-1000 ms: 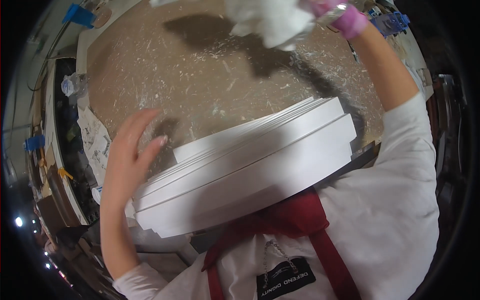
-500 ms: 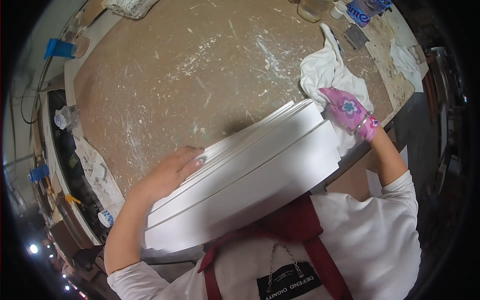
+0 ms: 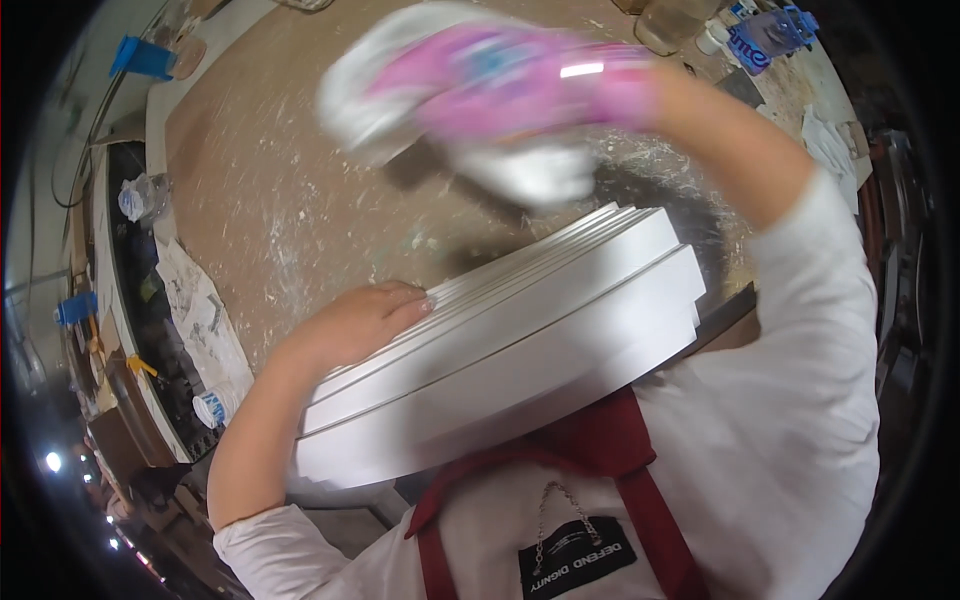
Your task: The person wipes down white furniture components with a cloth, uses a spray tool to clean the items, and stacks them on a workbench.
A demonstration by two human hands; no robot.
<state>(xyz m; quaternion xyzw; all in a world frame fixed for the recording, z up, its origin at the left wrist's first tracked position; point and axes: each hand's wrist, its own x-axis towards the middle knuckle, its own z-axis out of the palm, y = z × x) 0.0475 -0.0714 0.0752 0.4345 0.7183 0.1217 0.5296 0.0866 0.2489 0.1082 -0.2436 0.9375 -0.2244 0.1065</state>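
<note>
A long white stepped moulding (image 3: 530, 350), curved in this view, lies slantwise across the near side of the table against my front. My bare left hand (image 3: 365, 322) grips its far ridged edge toward the left end, fingers closed over it. My right hand (image 3: 500, 85), in a pink flowered glove, is smeared by motion above the far middle of the table. Bunched in it is a white cloth (image 3: 535, 172), whose loose end hangs toward the moulding without touching it.
The brown table (image 3: 260, 200) is scuffed and paint-spattered. At its far right stand a jar (image 3: 668, 25) and a purple-blue bottle (image 3: 765, 42). A blue cup (image 3: 145, 58) is at the far left. A crumpled stained sheet (image 3: 200, 305) and a white tub (image 3: 218, 405) line the left edge.
My right hand has swung up and left from the moulding's right end, lifting the cloth off the table. My left hand stays on the moulding, which has shifted slightly right in view.
</note>
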